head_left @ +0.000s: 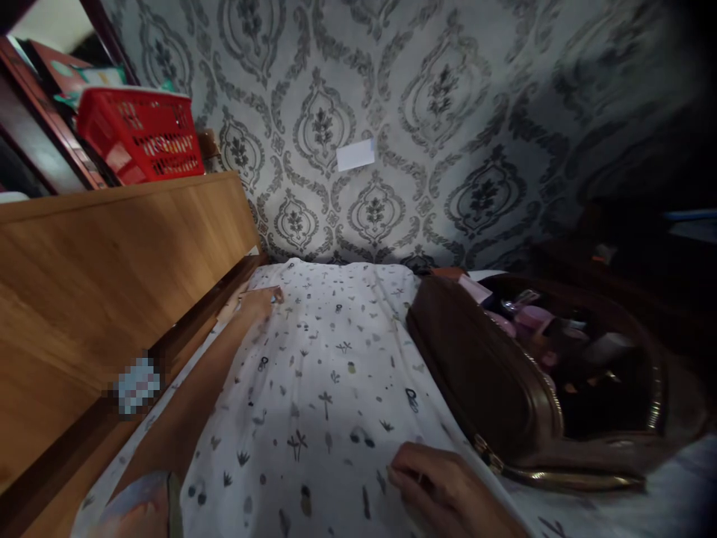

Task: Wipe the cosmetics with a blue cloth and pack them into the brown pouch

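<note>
My left hand (261, 300) reaches far out along the left side of the white printed sheet (336, 359). Its fingers are bent round a thin, flat thing at the sheet's far left, too small and blurred to name. My right hand (440, 482) is low in the view, its fingers curled in over the sheet. Whatever they may hold is hidden. Just right of it lies a brown cosmetic bag (482, 366), unzipped, its lid folded back towards the left. Pink and dark cosmetic items (532, 320) fill part of the bag.
A wooden board (123, 254) runs along the left side of the bed. On top of it stands a red plastic basket (146, 138). The patterned wall (319, 119) closes off the far end, with a white plate (355, 155) on it. The right side is dark.
</note>
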